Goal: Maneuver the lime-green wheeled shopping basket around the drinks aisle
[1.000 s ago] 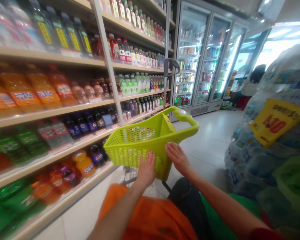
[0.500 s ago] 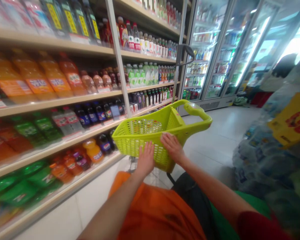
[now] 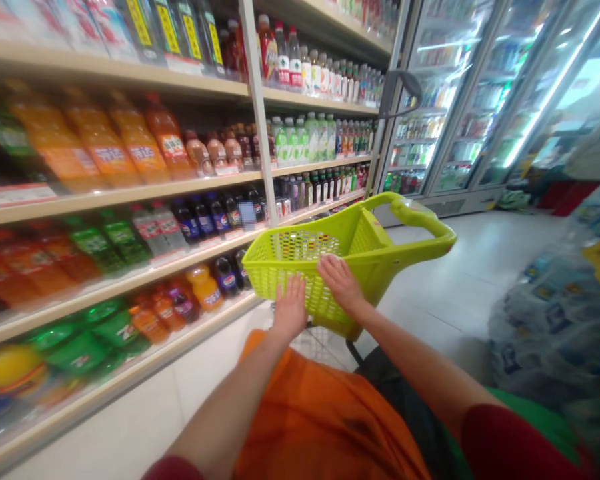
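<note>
A lime-green plastic shopping basket cart (image 3: 380, 267) stands right in front of me, its pierced wall facing my body and its looped handle out to the right. Against that near wall lies my left hand (image 3: 290, 307), fingers stretched out and pointing up. My right hand (image 3: 341, 283) rests flat near the basket's rim, fingertips at the top edge, with the fingers extended. Neither hand is wrapped round anything. Little of the basket's inside shows past the near wall.
Shelves (image 3: 220, 247) of bottled drinks run along the left. Glass-door fridges (image 3: 450, 113) stand at the back right. Wrapped packs of water bottles (image 3: 545, 327) are stacked on the right. Pale floor tiles (image 3: 430, 293) lie between. A dark hooped bracket (image 3: 403, 93) juts out ahead.
The view has swung left, so shelves, basket and fridges sit further right in it. Both my hands stay flat against the basket.
</note>
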